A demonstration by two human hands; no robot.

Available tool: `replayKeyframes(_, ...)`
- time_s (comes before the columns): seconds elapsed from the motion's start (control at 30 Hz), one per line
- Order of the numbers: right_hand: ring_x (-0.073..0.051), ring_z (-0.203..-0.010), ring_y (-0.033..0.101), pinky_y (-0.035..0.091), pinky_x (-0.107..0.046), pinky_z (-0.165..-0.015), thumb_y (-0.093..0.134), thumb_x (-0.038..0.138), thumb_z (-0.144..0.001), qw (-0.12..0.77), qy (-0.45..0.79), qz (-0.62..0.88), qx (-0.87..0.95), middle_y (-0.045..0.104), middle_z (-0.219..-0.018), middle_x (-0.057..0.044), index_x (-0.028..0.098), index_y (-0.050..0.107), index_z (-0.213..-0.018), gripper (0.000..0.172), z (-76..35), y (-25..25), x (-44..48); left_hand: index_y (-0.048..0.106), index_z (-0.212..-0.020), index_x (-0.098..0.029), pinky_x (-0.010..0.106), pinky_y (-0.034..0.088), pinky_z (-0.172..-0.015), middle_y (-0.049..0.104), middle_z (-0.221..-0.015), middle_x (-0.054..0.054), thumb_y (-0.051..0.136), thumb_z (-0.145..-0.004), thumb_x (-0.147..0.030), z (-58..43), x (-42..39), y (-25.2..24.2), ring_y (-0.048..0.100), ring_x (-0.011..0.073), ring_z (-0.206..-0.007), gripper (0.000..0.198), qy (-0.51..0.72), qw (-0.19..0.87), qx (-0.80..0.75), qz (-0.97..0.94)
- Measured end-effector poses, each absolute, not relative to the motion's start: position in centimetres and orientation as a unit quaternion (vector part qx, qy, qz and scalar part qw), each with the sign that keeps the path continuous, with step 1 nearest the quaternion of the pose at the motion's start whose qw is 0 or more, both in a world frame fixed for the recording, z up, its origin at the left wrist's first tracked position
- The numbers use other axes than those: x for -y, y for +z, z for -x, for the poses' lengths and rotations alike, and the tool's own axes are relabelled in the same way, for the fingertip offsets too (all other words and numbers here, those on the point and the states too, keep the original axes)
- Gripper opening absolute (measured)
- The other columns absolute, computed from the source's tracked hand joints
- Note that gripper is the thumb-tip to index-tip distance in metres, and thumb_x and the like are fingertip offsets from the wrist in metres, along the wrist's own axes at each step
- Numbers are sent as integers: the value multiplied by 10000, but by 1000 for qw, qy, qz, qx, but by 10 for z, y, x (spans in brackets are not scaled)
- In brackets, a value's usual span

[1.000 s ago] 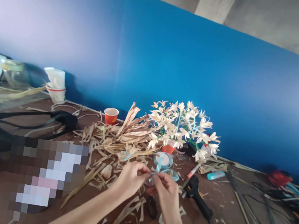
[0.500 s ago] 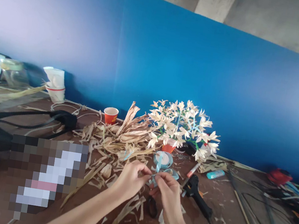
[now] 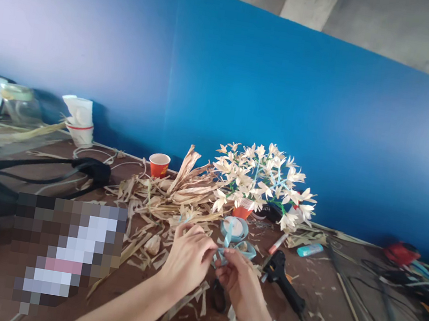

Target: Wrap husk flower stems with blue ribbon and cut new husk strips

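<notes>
My left hand (image 3: pixel 190 254) and my right hand (image 3: pixel 239 273) meet over the middle of the table. Both are closed, pinching a light blue ribbon (image 3: pixel 220 259) between them. Just beyond the fingertips lies the ribbon roll (image 3: pixel 239 230), with a strand running down from it. A blue ribbon loop (image 3: pixel 248 249) shows past my right fingers. Behind stands a bunch of cream husk flowers (image 3: pixel 264 179) in an orange paper cup (image 3: pixel 242 210). Black-handled scissors (image 3: pixel 219 297), partly hidden, lie beneath my hands.
Dried corn husks (image 3: pixel 177 192) and scraps spread to the left. A black glue gun (image 3: pixel 285 285) with a cord lies at right, near a turquoise tube (image 3: pixel 309 250). A red paper cup (image 3: pixel 159 165) stands behind. Black straps (image 3: pixel 90 171) and a blurred-out object (image 3: pixel 74 247) occupy the left side.
My left hand has turned over, its back more upward, and its fingers have curled at the ribbon. My right hand has shifted slightly, still pinching the ribbon.
</notes>
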State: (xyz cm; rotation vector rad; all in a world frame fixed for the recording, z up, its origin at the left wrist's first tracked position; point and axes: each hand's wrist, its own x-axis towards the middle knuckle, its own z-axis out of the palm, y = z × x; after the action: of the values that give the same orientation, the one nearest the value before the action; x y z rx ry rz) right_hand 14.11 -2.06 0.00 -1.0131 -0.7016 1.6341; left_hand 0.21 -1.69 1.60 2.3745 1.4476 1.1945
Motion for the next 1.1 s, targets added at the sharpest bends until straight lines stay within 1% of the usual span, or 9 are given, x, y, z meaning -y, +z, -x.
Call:
replayKeyframes(0.13, -95, -440, 563, 416, -168, -419, 690, 279, -629, 528, 674, 431, 284, 640, -567, -32, 125, 618, -694, 182, -140, 2, 22, 598, -668, -201, 407, 281, -853, 627, -623, 18, 488, -744, -86, -2, 17, 15, 536, 180, -744, 176, 393, 20, -472, -789)
replayKeyframes(0.3, -71, -402, 535, 384, -145, -381, 720, 324, -608, 522, 655, 449, 312, 617, -532, -14, 115, 617, -659, 238, -136, 2, 21, 588, -666, -197, 412, 262, -883, 621, -628, 18, 447, -784, -94, -5, 18, 10, 528, 174, -754, 210, 393, -31, -451, -800)
replayKeyframes(0.47, -54, -388, 520, 357, -127, -366, 723, 306, -593, 515, 657, 456, 309, 599, -508, 0, 108, 606, -635, 234, -137, 0, 20, 583, -682, -194, 397, 253, -893, 620, -640, 2, 441, -804, -110, -7, 18, 6, 531, 162, -768, 204, 400, -45, -433, -807)
replayKeyframes(0.57, -57, -387, 518, 335, -126, -353, 713, 308, -598, 519, 629, 473, 333, 598, -503, -1, 110, 592, -619, 233, -138, 0, 20, 583, -689, -192, 401, 245, -893, 625, -649, -1, 448, -803, -115, -8, 18, 6, 532, 160, -761, 193, 399, -51, -427, -810)
replayKeyframes(0.67, -70, -382, 522, 325, -137, -345, 695, 344, -609, 519, 585, 493, 381, 598, -497, 3, 124, 578, -608, 249, -138, 0, 19, 589, -691, -192, 408, 243, -891, 627, -648, 4, 463, -788, -113, -8, 19, 9, 529, 172, -776, 178, 389, -25, -443, -807)
replayKeyframes(0.8, -100, -374, 540, 357, -168, -357, 678, 387, -608, 496, 544, 509, 445, 594, -485, 16, 144, 573, -618, 264, -142, -1, 17, 621, -795, -204, 404, 267, -868, 645, -690, 21, 501, -744, -103, -6, 19, 12, 526, 187, -778, 165, 378, 50, -455, -805)
replayKeyframes(0.83, -107, -376, 545, 361, -173, -357, 674, 394, -609, 490, 536, 512, 459, 591, -478, 19, 149, 570, -617, 266, -143, -2, 16, 627, -793, -207, 399, 276, -857, 644, -684, 23, 496, -746, -103, -5, 19, 13, 526, 186, -767, 174, 371, 65, -450, -810)
replayKeyframes(0.97, -122, -381, 552, 348, -177, -346, 664, 423, -606, 464, 519, 524, 490, 585, -464, 19, 155, 555, -608, 290, -146, -3, 13, 629, -656, -204, 390, 289, -831, 616, -596, 18, 493, -759, -133, -1, 14, 14, 522, 182, -717, 185, 340, 97, -439, -826)
replayKeyframes(1.1, -134, -430, 572, 412, -207, -407, 661, 434, -624, 472, 520, 512, 495, 603, -507, 9, 147, 588, -695, 305, -147, 1, 12, 633, -675, -198, 380, 303, -815, 632, -647, 31, 503, -739, -149, 2, 10, 14, 539, 192, -733, 154, 361, 129, -465, -798)
